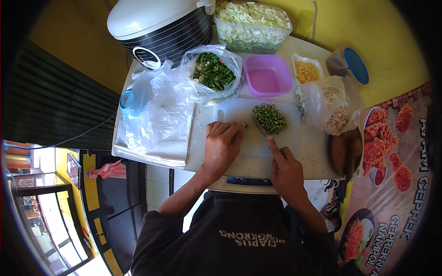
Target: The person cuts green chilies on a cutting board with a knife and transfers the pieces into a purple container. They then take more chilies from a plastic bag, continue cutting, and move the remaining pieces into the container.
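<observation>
A white cutting board (290, 147) lies on the table, with a heap of chopped green chilies (272, 120) on it. My right hand (286, 172) grips a knife (260, 125), its index finger stretched along the top of the blade. The blade rests on the board against the heap's left side. My left hand (224, 143) is on the board's left part, fingers bent and pressed together. At its fingertips a small end of green chili (246, 125) shows; the rest is hidden by the fingers. Behind the board, an open plastic bag holds whole green chilies (214, 71).
A purple tub (268, 89) and a box of shredded cabbage (253, 32) stand behind the board. A rice cooker (161, 27) is at back left, above plastic bags (161, 110). Yellow bits in a tray (307, 71), a bag of pale pieces (336, 110) and a blue-lidded container (347, 63) are right.
</observation>
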{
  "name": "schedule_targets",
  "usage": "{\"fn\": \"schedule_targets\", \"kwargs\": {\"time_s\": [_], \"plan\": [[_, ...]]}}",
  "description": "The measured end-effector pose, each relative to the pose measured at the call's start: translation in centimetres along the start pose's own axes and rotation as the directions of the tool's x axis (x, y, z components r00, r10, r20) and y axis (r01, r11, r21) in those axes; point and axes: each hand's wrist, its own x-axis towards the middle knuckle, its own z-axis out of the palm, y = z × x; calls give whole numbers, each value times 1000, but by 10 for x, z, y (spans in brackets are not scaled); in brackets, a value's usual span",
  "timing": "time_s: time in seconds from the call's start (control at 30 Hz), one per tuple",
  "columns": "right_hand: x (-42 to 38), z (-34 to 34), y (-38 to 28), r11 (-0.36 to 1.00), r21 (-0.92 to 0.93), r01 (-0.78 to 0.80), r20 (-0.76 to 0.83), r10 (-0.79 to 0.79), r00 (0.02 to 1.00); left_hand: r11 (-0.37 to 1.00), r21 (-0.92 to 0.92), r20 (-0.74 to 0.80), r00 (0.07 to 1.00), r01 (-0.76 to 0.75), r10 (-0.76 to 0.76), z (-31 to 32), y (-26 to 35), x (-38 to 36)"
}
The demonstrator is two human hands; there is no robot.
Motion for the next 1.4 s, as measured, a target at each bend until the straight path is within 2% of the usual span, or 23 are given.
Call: {"fn": "schedule_targets", "kwargs": {"time_s": [0.17, 0.47, 0.77, 0.97, 1.3, 1.4], "plan": [[-3, 5, -5, 998, 43, 50, -42, -48, 998, 1000, 19, -14, 1000, -1, 1, 1, 2, 1], [-8, -1, -7, 999, 18, 42, 44, -43, 998, 1000, 14, -8, 1000, -4, 4, 3, 1, 0], [20, 8, -20, 993, -102, 62, 44, -58, 997, 1000, 17, -6, 1000, -24, 24, 3, 0, 2], [0, 5, -10, 991, -114, 63, 87, -53, 995, 1000, 12, 4, 1000, 5, -5, 3, 2, 2], [4, 3, -13, 997, -68, 42, 97, -36, 995, 1000, 26, 10, 1000, 11, -11, 2, 3, 3], [0, -1, -5, 1000, 10, 28, 84, -28, 996, 993, -24, 16, 993, 116, -115, 3, 4, 3]]}}
